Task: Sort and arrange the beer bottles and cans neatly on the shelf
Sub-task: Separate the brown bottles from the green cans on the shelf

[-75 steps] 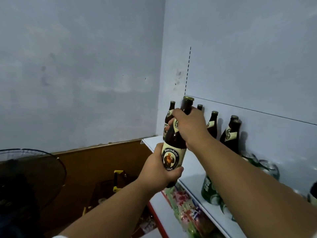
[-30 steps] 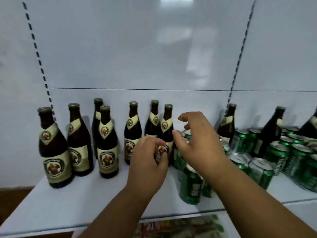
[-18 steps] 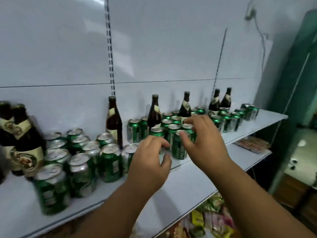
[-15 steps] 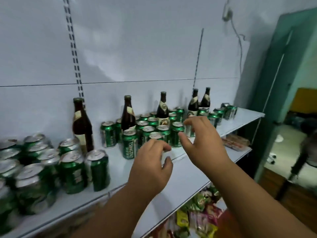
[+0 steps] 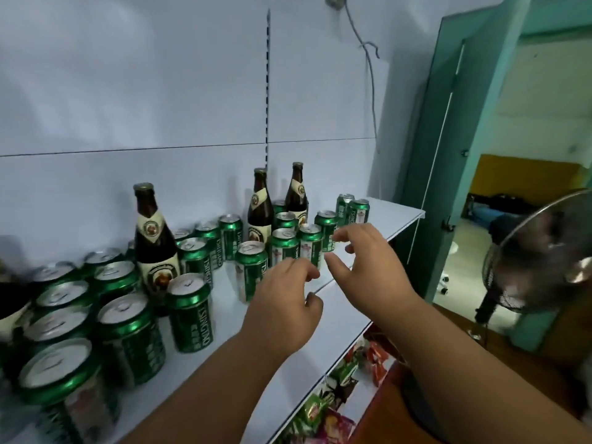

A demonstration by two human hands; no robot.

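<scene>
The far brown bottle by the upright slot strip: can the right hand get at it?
Probably not cleanly. The right hand hangs empty, and green cans stand packed before the far brown bottle; only its neck shows.

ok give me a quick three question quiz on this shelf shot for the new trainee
1. True or false: the left hand grips a green can.
2. How many brown bottles stand fully in view among the green cans on the shelf?
3. What stands at the right edge of the frame? A) a ladder B) a fan C) a trolley

Key
1. False: both it and the right hand hover over the shelf with loosely curled fingers, holding nothing.
2. Three.
3. B.
</scene>
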